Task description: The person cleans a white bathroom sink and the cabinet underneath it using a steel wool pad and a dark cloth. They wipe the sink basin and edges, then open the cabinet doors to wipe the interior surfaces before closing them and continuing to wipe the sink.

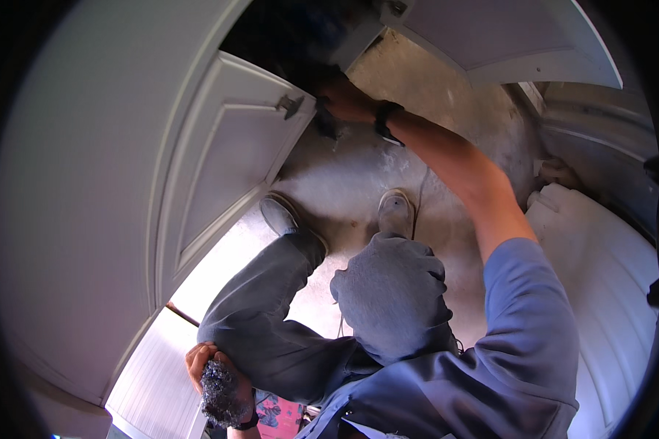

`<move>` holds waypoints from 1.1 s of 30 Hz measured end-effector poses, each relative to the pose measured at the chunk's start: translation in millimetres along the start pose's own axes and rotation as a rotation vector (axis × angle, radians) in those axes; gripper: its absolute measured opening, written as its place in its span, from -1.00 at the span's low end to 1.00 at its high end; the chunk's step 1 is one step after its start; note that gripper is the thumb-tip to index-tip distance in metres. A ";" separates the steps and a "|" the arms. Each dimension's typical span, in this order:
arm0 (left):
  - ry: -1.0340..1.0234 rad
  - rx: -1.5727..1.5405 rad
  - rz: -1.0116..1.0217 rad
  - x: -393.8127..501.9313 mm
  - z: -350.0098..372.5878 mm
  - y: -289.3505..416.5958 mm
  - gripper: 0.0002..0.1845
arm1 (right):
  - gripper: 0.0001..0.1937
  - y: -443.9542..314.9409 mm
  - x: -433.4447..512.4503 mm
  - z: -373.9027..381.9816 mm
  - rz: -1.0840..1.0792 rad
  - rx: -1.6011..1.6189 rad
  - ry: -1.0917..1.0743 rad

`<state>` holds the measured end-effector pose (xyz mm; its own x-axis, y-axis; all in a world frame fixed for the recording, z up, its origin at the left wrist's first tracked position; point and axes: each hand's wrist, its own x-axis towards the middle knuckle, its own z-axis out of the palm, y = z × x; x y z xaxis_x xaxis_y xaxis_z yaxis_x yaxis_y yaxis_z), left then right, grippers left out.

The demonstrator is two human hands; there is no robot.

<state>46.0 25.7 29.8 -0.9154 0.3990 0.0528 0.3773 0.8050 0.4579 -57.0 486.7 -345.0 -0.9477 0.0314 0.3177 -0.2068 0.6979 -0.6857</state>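
At the lower left, beside my bent knee, my left hand (197, 365) grips a rough, dark, glittering clump (219, 392); it resembles metal shavings or scouring wool, but I cannot tell which. My right arm stretches forward, and my right hand (343, 99) is in shadow at the edge of a dark cabinet opening (285, 41). Its fingers are hidden in the darkness, so a grip does not show. Close by that hand is the free corner of a pale panelled cabinet door (230, 159), with a metal hinge (290, 106) on its inner face.
Another pale door (494, 38) stands out at the upper right. Worn concrete-like floor (357, 164) lies under my shoes (396, 211), with a thin cord (420, 206) on it. A ribbed white plastic piece (593, 285) is at my right. Below left is a red printed item (277, 417).
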 end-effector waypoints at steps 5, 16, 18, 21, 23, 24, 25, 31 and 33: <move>0.012 0.061 -0.008 3.6 1.5 -5.6 -0.81 | -0.67 -5.0 -19.3 0.7 0.108 0.089 -0.059; 0.050 0.057 0.050 -3.3 4.6 -17.9 -0.80 | -0.69 -23.5 -53.3 9.8 0.428 0.146 -0.005; 0.065 0.039 0.050 -8.6 5.5 -19.9 -0.79 | -0.65 -38.6 -84.8 3.2 0.408 0.077 -0.003; 0.114 0.046 0.059 -18.2 6.4 -23.2 -0.76 | -0.60 -70.2 -131.7 2.8 0.420 0.223 0.141; 0.160 0.021 0.092 -24.6 6.0 -24.9 -0.75 | -0.57 -83.9 -149.5 5.2 0.495 0.390 0.206; 0.159 -0.027 0.111 -26.7 4.9 -25.1 -0.73 | -0.56 -88.5 -156.1 5.5 0.570 0.464 0.195; 0.172 -0.038 0.111 -30.0 4.3 -25.4 -0.71 | -0.54 -92.7 -160.5 5.9 0.595 0.545 0.201; 0.174 -0.102 0.147 -35.4 -1.4 -10.8 -0.63 | -0.57 -116.0 -195.2 1.6 0.627 0.333 0.106; 0.231 -0.112 0.248 -33.8 -1.7 -1.2 -0.64 | -0.70 -129.0 -212.7 4.1 0.694 0.448 0.015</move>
<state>76.2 10.4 29.0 -0.8104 0.4558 0.3681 0.5859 0.6379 0.4999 170.2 387.1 -326.8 -0.8929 0.3623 -0.2672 0.3437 0.1653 -0.9244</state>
